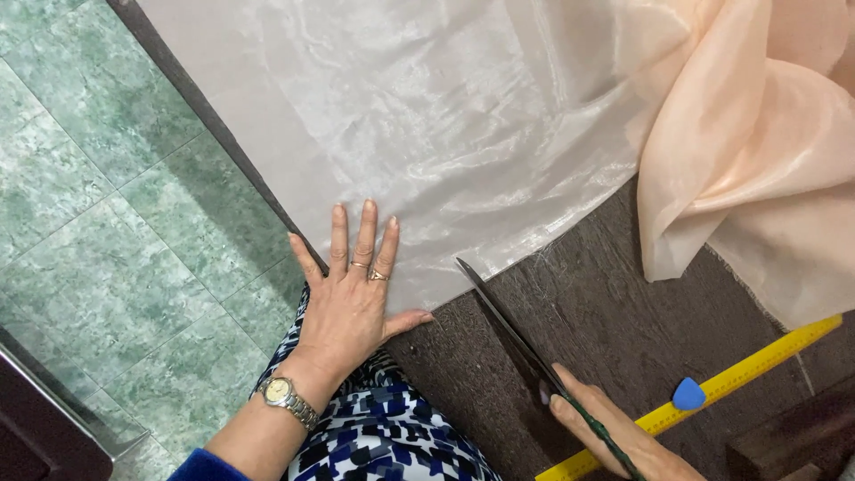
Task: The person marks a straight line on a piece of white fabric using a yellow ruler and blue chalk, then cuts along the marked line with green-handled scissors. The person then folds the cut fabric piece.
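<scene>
At the far left lies a floor of green marbled tiles (98,223), and in the bottom left corner a dark piece of furniture (36,436) cuts into view. The edge of a dark brown tabletop (606,321) runs diagonally from the top left down toward the middle. Over most of it a sheet of pale, shiny sheer fabric (427,116) is spread flat, its near edge running slantwise across the wood. The left hand (352,294) lies open and flat, palm down, fingers spread, pressing on the near corner of this sheet right at the table's edge; rings sit on two fingers and a metal wristwatch (285,396) is on the wrist, above a blue sleeve. Below the hand shows a garment (392,436) patterned in blue, black and white. Further right, a pair of dark scissors (508,325) points up and left, the tip of the blades touching the cut edge of the sheet just beside the left thumb. The right hand (606,428) is closed around the scissors' handles at the bottom of the view, partly cut off by the frame. Beside it lies a yellow ruler (757,361), slanting up to the right, with a small blue piece of tailor's chalk (688,393) resting on it. At the upper right a bunched heap of peach sheer fabric (757,151) spills over the tabletop.
</scene>
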